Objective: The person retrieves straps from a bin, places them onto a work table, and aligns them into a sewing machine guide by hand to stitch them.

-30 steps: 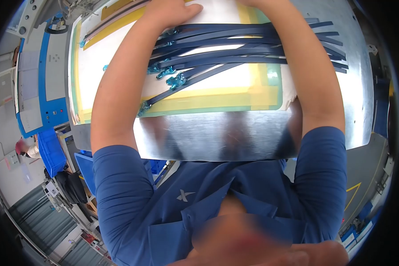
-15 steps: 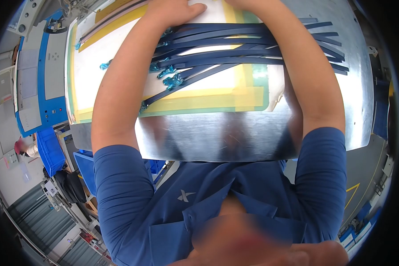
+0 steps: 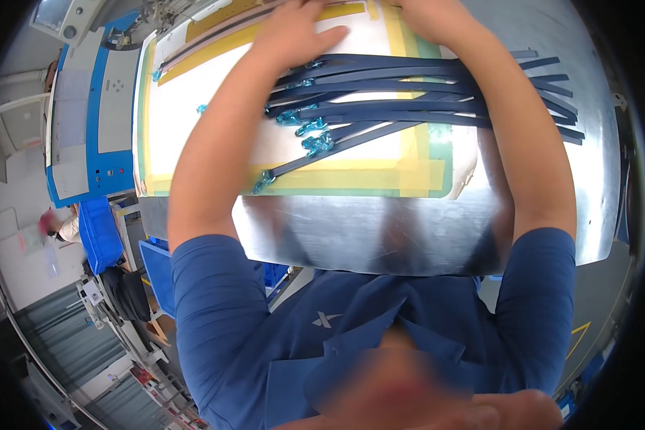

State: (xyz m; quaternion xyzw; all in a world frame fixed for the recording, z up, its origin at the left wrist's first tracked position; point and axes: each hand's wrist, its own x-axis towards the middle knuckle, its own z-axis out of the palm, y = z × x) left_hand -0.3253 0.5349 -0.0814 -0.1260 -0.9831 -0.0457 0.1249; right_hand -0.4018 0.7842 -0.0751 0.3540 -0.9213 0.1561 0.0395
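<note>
While left hand [image 3: 294, 36] and right hand [image 3: 426, 14] lie beyond navy straps [image 3: 408, 106], grips unclear, blue bin [image 3: 100, 236], contents indistinct

bench [image 3: 344, 244]: metal surface, reflective, finely scratched.
wall [image 3: 25, 276]: white, far left of view.
shutter panel [image 3: 64, 337]: grey-green, ridged, lower left.
upper bin [image 3: 100, 235]: blue, left of the bench.
lower bin [image 3: 158, 272]: blue, beside the upper bin, nearer the bench.
floor [image 3: 602, 290]: grey, right side, yellow marking lines [image 3: 580, 341].
light: bright; white glare [image 3: 591, 244] on the bench.
</note>
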